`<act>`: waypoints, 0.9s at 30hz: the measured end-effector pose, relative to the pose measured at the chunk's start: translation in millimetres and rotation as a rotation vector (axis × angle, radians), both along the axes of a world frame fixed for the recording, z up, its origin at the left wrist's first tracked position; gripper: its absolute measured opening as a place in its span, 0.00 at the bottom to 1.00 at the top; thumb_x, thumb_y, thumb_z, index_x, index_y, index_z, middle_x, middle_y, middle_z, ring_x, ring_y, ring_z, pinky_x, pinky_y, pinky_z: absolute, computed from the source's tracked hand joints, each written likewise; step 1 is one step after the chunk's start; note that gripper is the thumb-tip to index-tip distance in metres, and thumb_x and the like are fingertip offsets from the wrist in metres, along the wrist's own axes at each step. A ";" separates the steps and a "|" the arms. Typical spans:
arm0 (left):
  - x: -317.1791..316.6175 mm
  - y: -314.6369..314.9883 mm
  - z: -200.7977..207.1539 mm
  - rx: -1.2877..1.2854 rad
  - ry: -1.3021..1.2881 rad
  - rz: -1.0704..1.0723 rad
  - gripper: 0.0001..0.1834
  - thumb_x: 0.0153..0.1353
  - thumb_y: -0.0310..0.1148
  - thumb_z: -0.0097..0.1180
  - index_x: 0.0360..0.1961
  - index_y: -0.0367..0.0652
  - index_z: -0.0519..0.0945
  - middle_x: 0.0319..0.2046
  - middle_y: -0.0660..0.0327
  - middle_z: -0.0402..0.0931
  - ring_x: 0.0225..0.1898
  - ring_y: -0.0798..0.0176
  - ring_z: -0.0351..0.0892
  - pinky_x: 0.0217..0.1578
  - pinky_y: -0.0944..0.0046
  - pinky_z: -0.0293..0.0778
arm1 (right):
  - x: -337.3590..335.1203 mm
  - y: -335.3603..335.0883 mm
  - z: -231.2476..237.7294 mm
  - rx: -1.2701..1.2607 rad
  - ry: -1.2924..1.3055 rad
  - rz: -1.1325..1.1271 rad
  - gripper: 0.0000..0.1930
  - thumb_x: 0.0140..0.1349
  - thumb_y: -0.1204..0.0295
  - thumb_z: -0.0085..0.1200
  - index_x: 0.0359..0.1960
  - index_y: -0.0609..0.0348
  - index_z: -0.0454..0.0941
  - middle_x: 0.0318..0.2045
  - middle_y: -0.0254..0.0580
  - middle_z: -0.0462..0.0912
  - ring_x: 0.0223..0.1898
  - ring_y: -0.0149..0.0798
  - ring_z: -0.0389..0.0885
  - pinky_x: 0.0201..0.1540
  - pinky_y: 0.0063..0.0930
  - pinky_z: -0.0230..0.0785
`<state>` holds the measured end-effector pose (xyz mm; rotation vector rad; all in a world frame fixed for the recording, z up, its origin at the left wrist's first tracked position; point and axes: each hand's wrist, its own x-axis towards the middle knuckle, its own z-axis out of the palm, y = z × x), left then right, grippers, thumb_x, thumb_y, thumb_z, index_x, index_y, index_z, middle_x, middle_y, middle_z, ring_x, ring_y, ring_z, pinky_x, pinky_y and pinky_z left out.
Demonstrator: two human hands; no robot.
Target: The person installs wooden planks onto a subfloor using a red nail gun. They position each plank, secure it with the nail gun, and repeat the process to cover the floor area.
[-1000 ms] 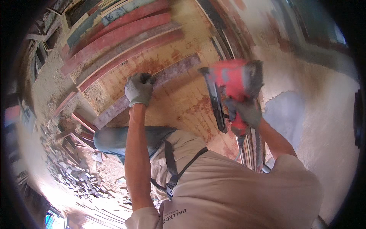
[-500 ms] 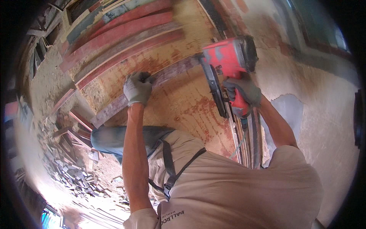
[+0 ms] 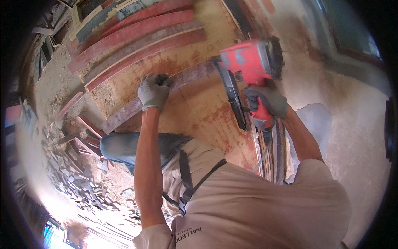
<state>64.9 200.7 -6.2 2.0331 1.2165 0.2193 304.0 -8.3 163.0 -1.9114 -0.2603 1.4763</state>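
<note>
My right hand (image 3: 266,99), in a grey work glove, is wrapped round the handle of a red and black nail gun (image 3: 244,62). The gun's nose rests at the right end of a long, worn wooden strip (image 3: 190,79), and its dark magazine slants down toward me. An air hose (image 3: 262,159) runs from the base of the handle. My left hand (image 3: 153,91), also gloved, is closed over the strip near its middle, with fingers curled at the far edge; the fingertips are partly hidden. Underneath lies a stained, yellowish wooden board (image 3: 211,120).
Several red and grey wooden strips (image 3: 132,37) lie side by side beyond my hands. Broken wood offcuts (image 3: 83,186) litter the floor at left. Narrow strips (image 3: 271,153) stand along the board's right side, by a patchy wall (image 3: 352,112). My bent knee (image 3: 120,149) is against the board.
The view has shifted slightly. Both hands keep their holds, and the nail gun stays at the strip's right end with only a slight movement.
</note>
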 end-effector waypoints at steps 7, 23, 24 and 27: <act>2.8 0.5 1.7 0.000 0.018 -0.009 0.11 0.48 0.40 0.68 0.33 0.52 0.87 0.34 0.62 0.83 0.41 0.53 0.79 0.45 0.54 0.74 | -17.3 12.3 -8.2 -0.016 0.049 0.032 0.09 0.59 0.70 0.57 0.24 0.57 0.72 0.16 0.32 0.69 0.15 0.29 0.69 0.20 0.25 0.64; -0.2 -0.9 -5.7 0.059 -0.012 -0.006 0.09 0.50 0.38 0.68 0.33 0.52 0.87 0.33 0.61 0.84 0.38 0.55 0.81 0.43 0.56 0.76 | -53.8 38.2 -1.4 0.028 -0.018 0.183 0.08 0.61 0.71 0.54 0.25 0.57 0.72 0.16 0.32 0.71 0.16 0.27 0.70 0.21 0.24 0.64; -0.3 -0.8 -7.6 0.076 -0.026 -0.012 0.09 0.50 0.38 0.68 0.33 0.52 0.87 0.33 0.61 0.84 0.38 0.55 0.81 0.43 0.56 0.76 | -54.9 38.4 -4.6 -0.003 -0.004 0.194 0.08 0.61 0.71 0.54 0.25 0.57 0.72 0.16 0.32 0.71 0.16 0.27 0.70 0.21 0.24 0.64; -1.5 0.8 -10.8 0.079 -0.038 -0.014 0.08 0.50 0.39 0.66 0.32 0.53 0.87 0.34 0.61 0.83 0.40 0.53 0.80 0.44 0.55 0.74 | -52.1 33.5 -7.3 0.025 -0.049 0.202 0.07 0.62 0.70 0.53 0.26 0.57 0.73 0.16 0.31 0.71 0.17 0.27 0.71 0.21 0.24 0.64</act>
